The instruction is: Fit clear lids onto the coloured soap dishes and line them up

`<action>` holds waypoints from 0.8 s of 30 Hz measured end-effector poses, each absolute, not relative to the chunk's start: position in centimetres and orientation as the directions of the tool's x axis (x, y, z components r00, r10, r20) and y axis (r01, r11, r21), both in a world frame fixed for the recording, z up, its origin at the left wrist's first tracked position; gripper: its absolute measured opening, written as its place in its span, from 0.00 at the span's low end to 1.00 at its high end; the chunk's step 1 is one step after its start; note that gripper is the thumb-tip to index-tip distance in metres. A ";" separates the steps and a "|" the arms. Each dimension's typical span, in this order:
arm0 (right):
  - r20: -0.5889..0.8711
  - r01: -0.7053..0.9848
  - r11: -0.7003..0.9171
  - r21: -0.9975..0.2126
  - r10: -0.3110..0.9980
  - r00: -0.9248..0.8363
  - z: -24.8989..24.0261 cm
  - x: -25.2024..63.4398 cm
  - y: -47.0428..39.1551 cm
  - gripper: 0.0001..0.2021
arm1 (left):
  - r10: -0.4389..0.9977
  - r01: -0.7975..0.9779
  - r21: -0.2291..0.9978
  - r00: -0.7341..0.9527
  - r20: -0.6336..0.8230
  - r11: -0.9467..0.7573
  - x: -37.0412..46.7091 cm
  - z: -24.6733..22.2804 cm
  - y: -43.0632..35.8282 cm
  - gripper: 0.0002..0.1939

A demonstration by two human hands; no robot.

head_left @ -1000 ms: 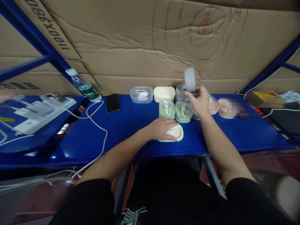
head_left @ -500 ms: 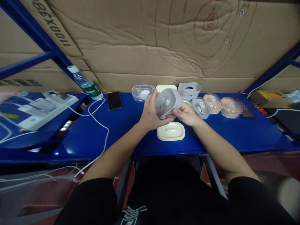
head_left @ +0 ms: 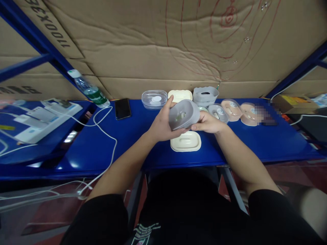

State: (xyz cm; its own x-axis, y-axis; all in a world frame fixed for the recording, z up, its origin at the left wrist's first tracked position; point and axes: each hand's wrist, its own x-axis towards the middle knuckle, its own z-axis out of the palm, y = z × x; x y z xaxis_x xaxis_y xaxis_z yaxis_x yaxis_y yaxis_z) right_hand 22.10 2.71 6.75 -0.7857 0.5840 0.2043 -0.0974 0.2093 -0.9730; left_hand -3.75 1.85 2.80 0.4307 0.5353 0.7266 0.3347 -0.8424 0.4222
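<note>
A grey oval plastic container (head_left: pixel 181 115) is held up above the table, tilted with its hollow inside facing me. My left hand (head_left: pixel 162 123) is closed around its left end, thumb at the top and fingers beneath. At the lower right side my right hand (head_left: pixel 209 123) grips the same container, its fingers partly hidden. Just below lies a cream oval lid (head_left: pixel 186 141) with a raised bar. Behind the held piece stand a cream wavy-edged container (head_left: pixel 180 94), a grey wavy-edged container (head_left: pixel 205 95) and a clear oval container (head_left: pixel 154 98) with a white disc.
To the right sit a grey lidded box (head_left: pixel 218 113) and two pinkish lidded boxes (head_left: pixel 231 109). A phone (head_left: pixel 123 109), a water bottle (head_left: pixel 92 92), a white cable (head_left: pixel 116 143) and a power strip (head_left: pixel 51 122) are on the left. Cardboard (head_left: pixel 127 37) walls the back.
The grey container has turned slightly in my hands, and its right end sits a little lower. My right hand has shifted a little to the right along its side.
</note>
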 end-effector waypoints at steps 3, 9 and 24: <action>0.120 0.056 0.262 -0.964 0.609 -0.784 8.0 23.7 2.9 0.20 | 0.567 0.373 0.432 0.444 0.694 -0.821 -4.2 2.8 1.9 0.71; 0.192 0.195 0.333 -0.922 0.834 -0.518 9.4 26.5 3.6 0.16 | 0.606 0.460 0.400 0.528 0.595 -0.793 -3.8 4.2 0.3 0.69; 0.267 0.338 0.545 -0.767 0.750 -0.605 9.0 24.9 2.7 0.21 | 0.588 0.470 0.391 0.761 0.274 -0.791 -2.1 5.0 -1.6 0.48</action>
State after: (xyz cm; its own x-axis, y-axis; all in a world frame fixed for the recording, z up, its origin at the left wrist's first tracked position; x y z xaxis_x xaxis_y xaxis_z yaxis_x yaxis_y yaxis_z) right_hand 24.94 2.68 8.96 -0.6052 0.7501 0.2667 0.3379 0.5454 -0.7670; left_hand -2.09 -1.64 4.97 0.7614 0.5878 0.2736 0.4704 -0.7912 0.3907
